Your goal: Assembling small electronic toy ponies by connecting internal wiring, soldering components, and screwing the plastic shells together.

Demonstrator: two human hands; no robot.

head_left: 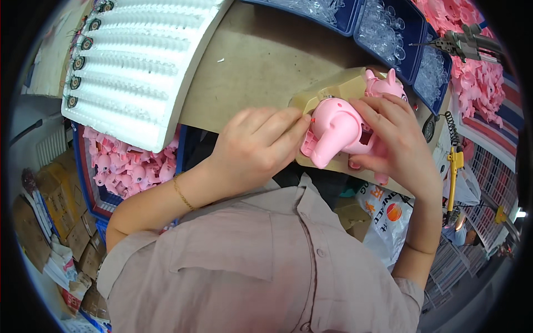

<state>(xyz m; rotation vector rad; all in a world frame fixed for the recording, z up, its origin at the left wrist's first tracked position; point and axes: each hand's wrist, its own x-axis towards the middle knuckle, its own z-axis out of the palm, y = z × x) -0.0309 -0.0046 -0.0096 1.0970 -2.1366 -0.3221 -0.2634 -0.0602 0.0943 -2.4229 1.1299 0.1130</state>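
My right hand (pixel 397 141) is wrapped around a pink moulded-plastic pig-shaped toy body (pixel 336 130), fingers curled over its top and far side, thumb tucked under its lower edge, so the grip is closed firmly on it. My left hand (pixel 258 147) comes in from the other side with the fingers bunched and nearly closed; the fingertips (pixel 302 121) press against the near end of the same pink body, just where a small reddish bit shows at the seam. Whether those fingers pinch a separate small part I cannot tell.

The toy sits between my two hands, held just above a tan block-shaped work fixture (pixel 333 89) that rests at the edge of the brown tabletop (pixel 261 61). Just beyond my right fingers, a second pink plastic pig piece (pixel 386 83) stands on that fixture.

Farther out past my right hand are blue plastic bins (pixel 413 61) filled with small clear plastic parts, and beyond them a heap of pink plastic pieces (pixel 477 89). A yellow-handled tool on a black coiled cord (pixel 455 166) hangs just outside my right wrist. Well away beyond my left hand lies a white moulded tray with rows of empty pockets (pixel 139 66), and below my left forearm a blue crate of pink pig parts (pixel 125 166).
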